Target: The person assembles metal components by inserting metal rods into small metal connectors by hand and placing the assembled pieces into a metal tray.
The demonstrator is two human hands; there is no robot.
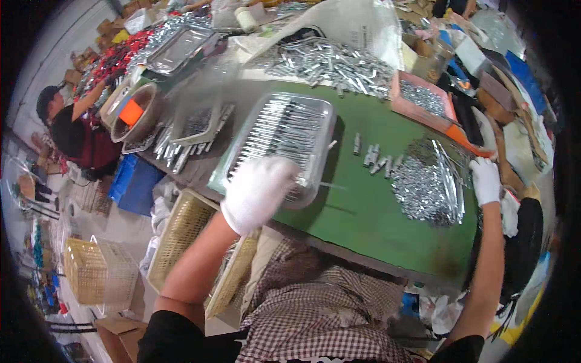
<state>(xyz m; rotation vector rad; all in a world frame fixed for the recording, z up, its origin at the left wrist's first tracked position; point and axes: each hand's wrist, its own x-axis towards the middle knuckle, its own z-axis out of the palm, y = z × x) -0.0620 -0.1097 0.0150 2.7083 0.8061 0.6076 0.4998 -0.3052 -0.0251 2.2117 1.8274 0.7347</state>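
Our left hand [257, 192] grips the clear tray [284, 142] of metal pins; our right hand [485, 180] lies open beside the pin pile [426, 187].

We see a clear plastic tray [284, 136] of metal pins on the green table, a second clear tray [179, 48] farther left, a pink box [423, 100] of small parts on the right, and brown cartons [109, 27] at the far left.
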